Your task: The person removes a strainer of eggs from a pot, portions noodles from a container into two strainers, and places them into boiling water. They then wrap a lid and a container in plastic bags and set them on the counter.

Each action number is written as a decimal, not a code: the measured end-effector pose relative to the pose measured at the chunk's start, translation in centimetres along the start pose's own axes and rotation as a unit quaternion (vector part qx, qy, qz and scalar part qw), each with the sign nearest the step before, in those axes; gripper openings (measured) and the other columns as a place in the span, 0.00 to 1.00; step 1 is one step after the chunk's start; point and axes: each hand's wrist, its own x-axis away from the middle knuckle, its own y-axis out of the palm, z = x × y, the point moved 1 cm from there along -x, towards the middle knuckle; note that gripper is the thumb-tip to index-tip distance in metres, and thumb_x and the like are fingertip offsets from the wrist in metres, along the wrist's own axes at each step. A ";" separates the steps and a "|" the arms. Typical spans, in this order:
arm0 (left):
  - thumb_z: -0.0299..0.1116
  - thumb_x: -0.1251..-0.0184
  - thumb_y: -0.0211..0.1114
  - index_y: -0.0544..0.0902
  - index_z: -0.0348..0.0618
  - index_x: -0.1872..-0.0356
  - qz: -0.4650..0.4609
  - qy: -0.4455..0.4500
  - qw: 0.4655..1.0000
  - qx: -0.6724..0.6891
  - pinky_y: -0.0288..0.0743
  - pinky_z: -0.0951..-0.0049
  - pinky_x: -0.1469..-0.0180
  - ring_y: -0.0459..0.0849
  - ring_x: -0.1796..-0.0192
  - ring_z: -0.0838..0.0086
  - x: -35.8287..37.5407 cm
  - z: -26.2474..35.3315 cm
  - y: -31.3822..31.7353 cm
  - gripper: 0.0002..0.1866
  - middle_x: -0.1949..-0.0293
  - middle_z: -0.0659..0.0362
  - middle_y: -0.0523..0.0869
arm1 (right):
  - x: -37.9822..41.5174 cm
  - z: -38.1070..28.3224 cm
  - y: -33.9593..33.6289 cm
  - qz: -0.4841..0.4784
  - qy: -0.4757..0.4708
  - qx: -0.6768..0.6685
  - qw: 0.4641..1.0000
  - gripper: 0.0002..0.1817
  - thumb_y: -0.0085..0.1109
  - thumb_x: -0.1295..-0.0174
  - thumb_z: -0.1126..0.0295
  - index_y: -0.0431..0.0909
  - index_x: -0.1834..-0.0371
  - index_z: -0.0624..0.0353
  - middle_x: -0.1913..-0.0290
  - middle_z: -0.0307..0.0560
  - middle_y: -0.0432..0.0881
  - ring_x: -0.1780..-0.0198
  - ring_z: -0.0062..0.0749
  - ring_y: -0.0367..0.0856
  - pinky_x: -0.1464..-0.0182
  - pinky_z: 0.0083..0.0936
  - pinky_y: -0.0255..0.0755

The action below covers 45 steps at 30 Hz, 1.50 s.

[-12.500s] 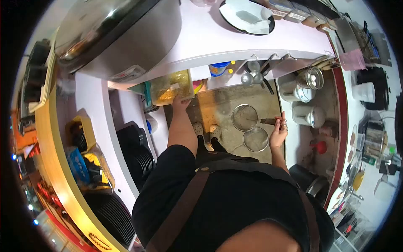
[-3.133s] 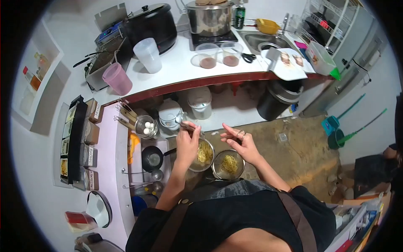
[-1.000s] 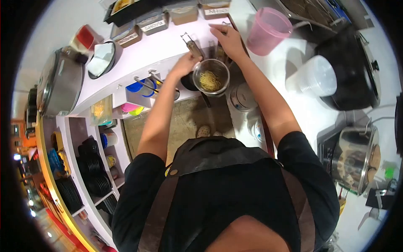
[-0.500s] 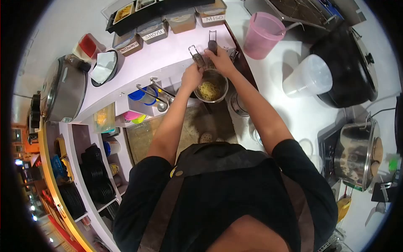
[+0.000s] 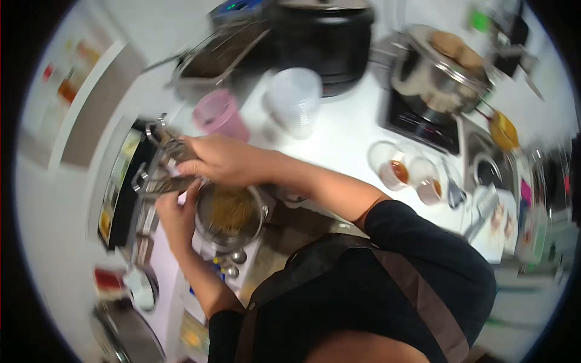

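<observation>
Two strainers [image 5: 227, 239] are held out in front of the body, just nearer the person than the pink jug [image 5: 225, 119]. The right hand [image 5: 223, 158], the one closer to the jug, is clenched round the upper handle [image 5: 172, 150]; the left hand [image 5: 175, 213], farther from the jug, pinches the lower handle [image 5: 169, 185] between thumb and fingers. With the handles side by side, the two hands can probably steer both strainers together while the fingers keep off the mesh. The raised rims contain the noodles [image 5: 233, 209]. The view is blurred here, and one strainer seems to sit inside or over the other.

On the table [image 5: 345, 158], plastic cups [image 5: 296, 100] stand just right of the jug, with the black pot [image 5: 321, 45] beyond it. Well to its right, the steel pot [image 5: 426, 88] sits on a hob [image 5: 417, 130], whose flat top presumably keeps it steady.
</observation>
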 end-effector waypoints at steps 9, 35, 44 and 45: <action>0.36 0.50 0.68 0.81 0.38 0.74 -0.081 0.329 0.892 0.298 0.71 0.65 0.70 0.81 0.73 0.59 -4.9 15.8 3.6 0.10 0.76 0.52 0.82 | 13.1 -10.6 -9.6 0.223 0.189 0.154 0.944 0.13 0.49 0.37 0.68 0.68 0.55 0.64 0.71 0.53 0.79 0.68 0.43 0.80 0.66 0.29 0.71; 0.51 0.38 0.54 0.77 0.41 0.64 -0.311 0.211 0.801 0.466 0.66 0.82 0.66 0.74 0.72 0.83 -24.1 40.3 18.7 0.20 0.66 0.62 0.82 | 33.4 -16.0 -44.8 0.329 0.211 0.195 0.900 0.20 0.49 0.35 0.55 0.69 0.49 0.58 0.59 0.40 0.78 0.60 0.23 0.77 0.64 0.23 0.74; 0.47 0.39 0.56 0.76 0.41 0.67 -0.324 0.166 0.812 0.456 0.66 0.84 0.69 0.71 0.75 0.84 -25.5 41.0 23.8 0.17 0.74 0.66 0.76 | 35.0 -10.1 -46.3 0.325 0.243 0.122 0.906 0.13 0.54 0.37 0.61 0.74 0.57 0.58 0.65 0.33 0.78 0.66 0.15 0.74 0.68 0.14 0.67; 0.47 0.39 0.55 0.76 0.41 0.67 -0.327 0.164 0.811 0.457 0.66 0.84 0.70 0.71 0.75 0.84 -25.3 40.7 24.2 0.17 0.74 0.66 0.76 | 34.9 -9.8 -46.6 0.312 0.246 0.130 0.908 0.13 0.54 0.37 0.61 0.74 0.57 0.58 0.65 0.33 0.78 0.66 0.15 0.74 0.68 0.13 0.67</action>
